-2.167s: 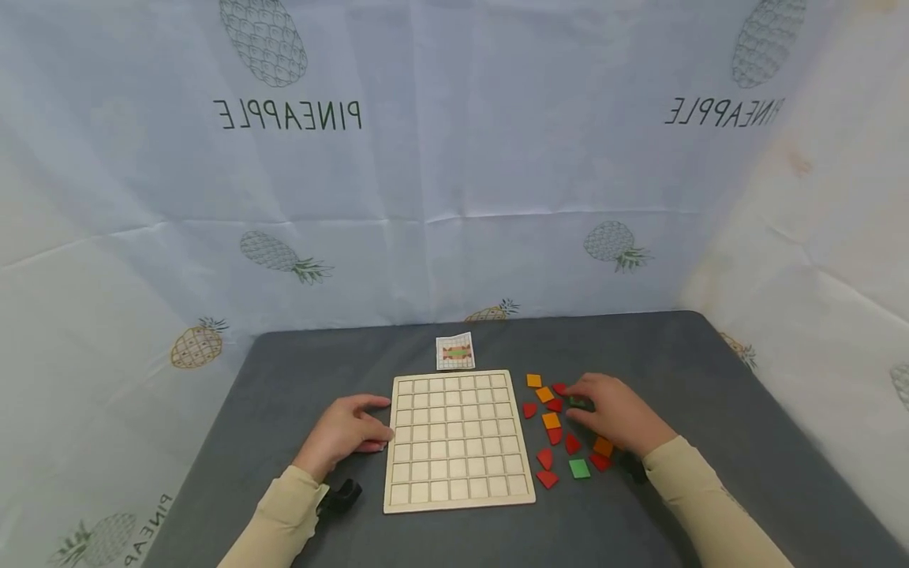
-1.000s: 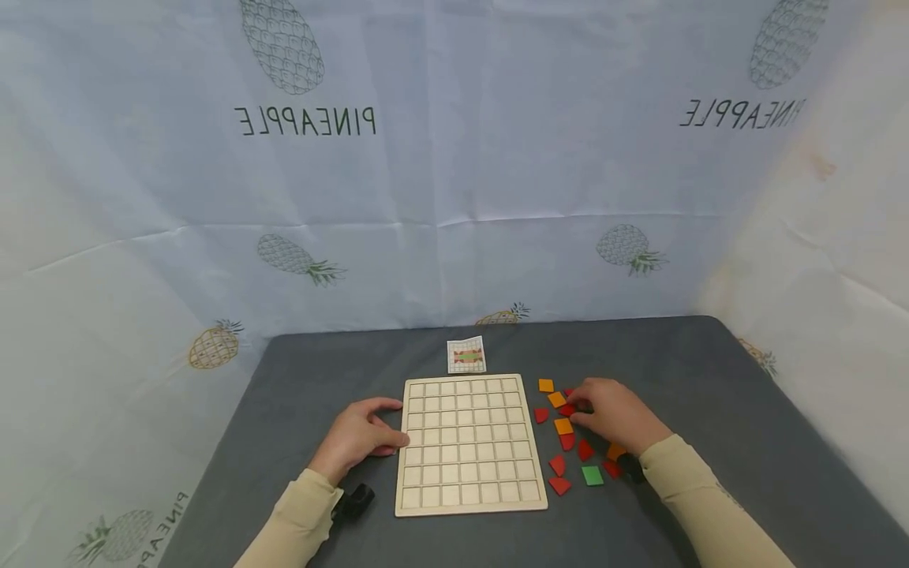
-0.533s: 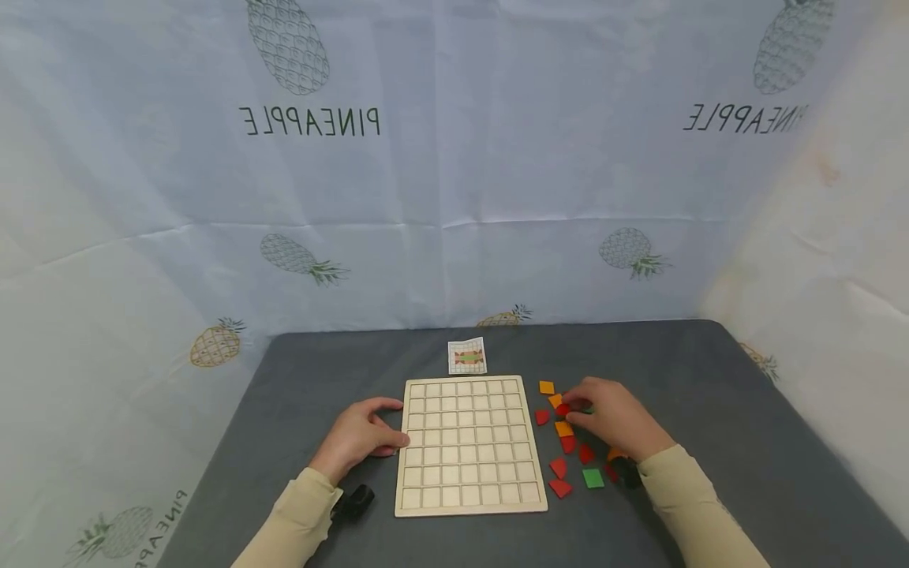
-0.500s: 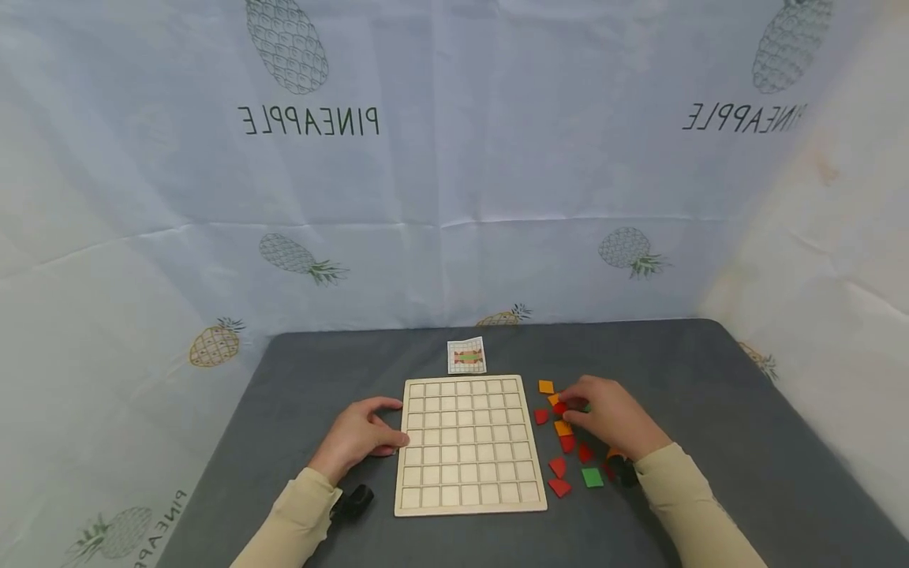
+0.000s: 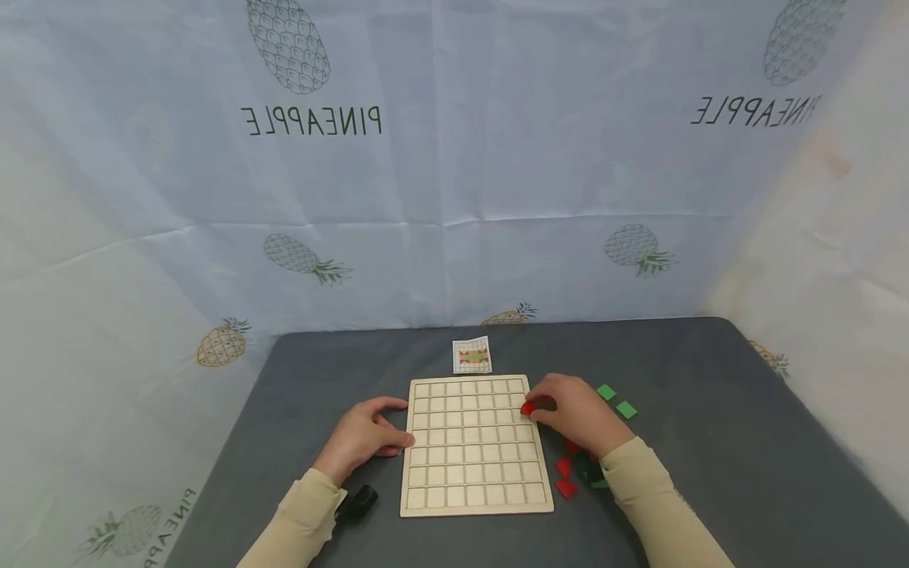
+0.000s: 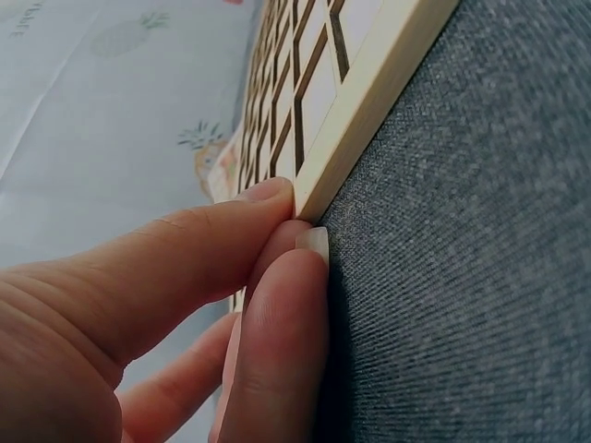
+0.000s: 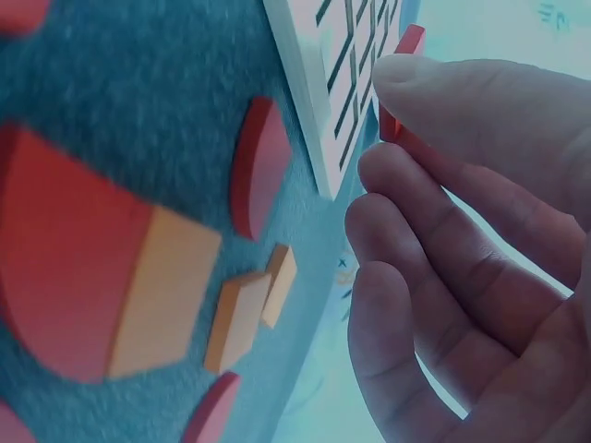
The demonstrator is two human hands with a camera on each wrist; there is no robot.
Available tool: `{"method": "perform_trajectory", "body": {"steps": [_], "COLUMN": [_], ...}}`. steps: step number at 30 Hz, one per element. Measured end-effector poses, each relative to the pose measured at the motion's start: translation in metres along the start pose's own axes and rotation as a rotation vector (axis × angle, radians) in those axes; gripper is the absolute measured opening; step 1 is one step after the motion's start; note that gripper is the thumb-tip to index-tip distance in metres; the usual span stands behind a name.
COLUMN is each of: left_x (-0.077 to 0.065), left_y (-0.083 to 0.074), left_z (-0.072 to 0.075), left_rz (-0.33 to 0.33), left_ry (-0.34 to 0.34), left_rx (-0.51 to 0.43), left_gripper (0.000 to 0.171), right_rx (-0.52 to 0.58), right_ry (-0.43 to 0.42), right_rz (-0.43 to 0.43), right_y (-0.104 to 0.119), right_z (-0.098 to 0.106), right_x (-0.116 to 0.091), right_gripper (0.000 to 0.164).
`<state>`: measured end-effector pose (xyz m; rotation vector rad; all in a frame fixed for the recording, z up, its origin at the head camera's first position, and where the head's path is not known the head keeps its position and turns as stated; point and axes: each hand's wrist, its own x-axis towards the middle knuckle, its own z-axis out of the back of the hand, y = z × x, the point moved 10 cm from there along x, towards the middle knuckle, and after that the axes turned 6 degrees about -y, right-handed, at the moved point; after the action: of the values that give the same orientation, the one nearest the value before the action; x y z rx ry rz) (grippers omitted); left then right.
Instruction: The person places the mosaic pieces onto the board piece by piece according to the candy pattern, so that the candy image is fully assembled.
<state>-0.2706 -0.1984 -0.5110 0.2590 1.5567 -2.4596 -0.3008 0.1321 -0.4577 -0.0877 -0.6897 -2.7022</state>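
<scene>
A pale wooden grid board [image 5: 465, 446], its squares bare, lies flat on the dark table. My left hand [image 5: 358, 438] is at its left edge; the left wrist view shows the thumb on the rim [image 6: 369, 111] and fingertips against the side, holding it. Pinched between thumb and forefinger of my right hand [image 5: 578, 410] is a small red tile with a rounded side [image 5: 527, 408], over the board's right edge near the upper rows. From the right wrist camera that red tile [image 7: 413, 41] is seen edge-on, partly hidden by the thumb.
A printed pattern card [image 5: 472, 356] lies behind the board. Right of the board are several red tiles [image 5: 566, 488] and two green tiles, one green tile [image 5: 626, 409] nearer. Orange tiles [image 7: 166, 291] lie beneath the right hand, hidden from the head view. A patterned cloth [image 5: 454, 158] hangs behind.
My right hand has picked up a red tile from the loose pieces and carried it left to the board's right edge, uncovering the green tiles. The left hand stays at the board's left edge.
</scene>
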Motion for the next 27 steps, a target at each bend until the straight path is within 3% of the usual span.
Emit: {"method": "perform_trajectory", "body": {"steps": [11,27], "left_x": [0.0,0.002], "left_y": [0.0,0.0], "left_z": [-0.001,-0.001], "left_rz": [-0.001,-0.01], "left_ry": [0.001,0.03], "left_rx": [-0.007,-0.019], "left_gripper": [0.071,0.072], "right_rx": [0.027,-0.043], "right_ry": [0.026,0.013], "right_rz": [-0.003,0.037], "right_y": [0.003,0.007], "right_z": [-0.012,-0.015], "right_x": [-0.004,0.001], "right_gripper": [0.018,0.017]}}
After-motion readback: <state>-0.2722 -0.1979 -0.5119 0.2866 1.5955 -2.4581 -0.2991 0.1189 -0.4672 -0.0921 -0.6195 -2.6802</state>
